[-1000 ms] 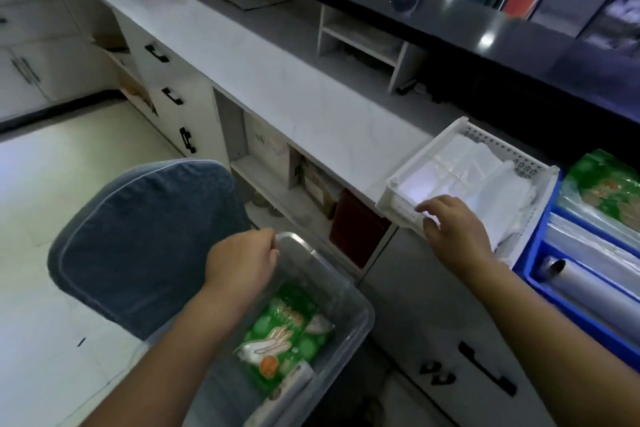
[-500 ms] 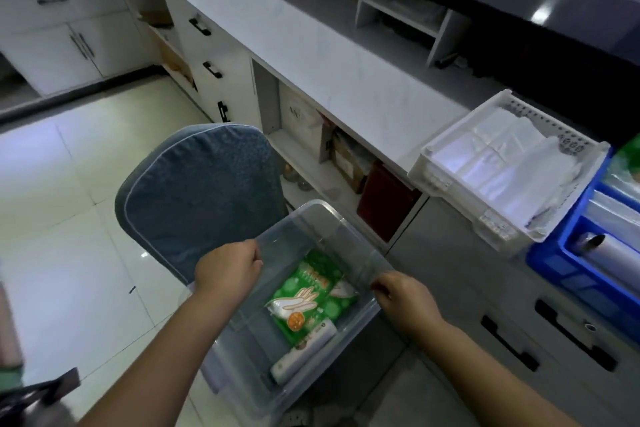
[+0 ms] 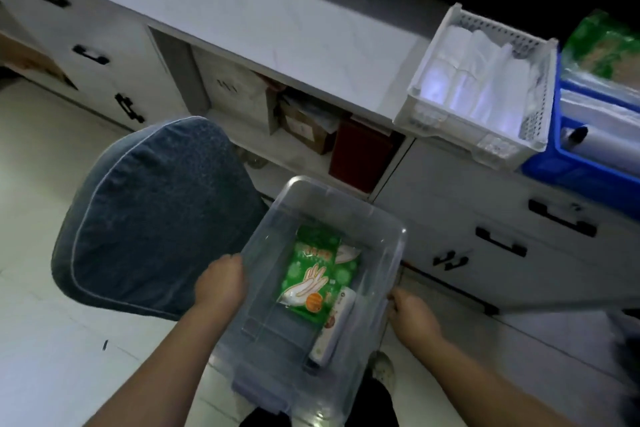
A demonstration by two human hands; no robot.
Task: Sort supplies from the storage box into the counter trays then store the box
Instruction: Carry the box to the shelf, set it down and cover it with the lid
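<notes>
Right hand [image 3: 412, 314] has left the white tray [image 3: 535, 104] and now grips the storage box [image 3: 349, 204] rim opposite the gripping left hand [image 3: 220, 282]; box held below the counter [image 3: 277, 21], glove packet [image 3: 317, 274] still inside; sorting incomplete.

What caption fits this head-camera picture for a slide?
Left hand and right hand grip the sides of a clear storage box holding a green glove packet and a white roll.
</notes>
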